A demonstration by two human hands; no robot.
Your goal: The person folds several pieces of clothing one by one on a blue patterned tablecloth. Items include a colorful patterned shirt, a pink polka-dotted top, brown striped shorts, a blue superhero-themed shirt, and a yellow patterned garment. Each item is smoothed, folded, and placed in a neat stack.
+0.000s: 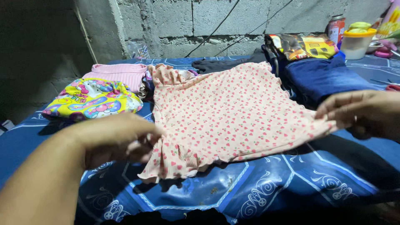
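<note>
A small pink ribbed top (pixel 227 112) with a red heart print lies spread on a blue patterned cover (pixel 266 187). My left hand (pixel 118 139) pinches its frilled hem at the lower left corner. At the hem's right corner my right hand (pixel 362 112) grips the fabric between fingers and thumb. The top's neck end points away from me, toward the wall.
A folded yellow cartoon-print garment (pixel 91 100) and a pink ribbed one (pixel 118 74) lie at the back left. Folded blue cloth (pixel 323 77) with a colourful printed piece (pixel 304 46) on it sits back right. Dark cloth (pixel 225 64), a lidded tub (pixel 356 39) and a can (pixel 336 27) stand near the block wall.
</note>
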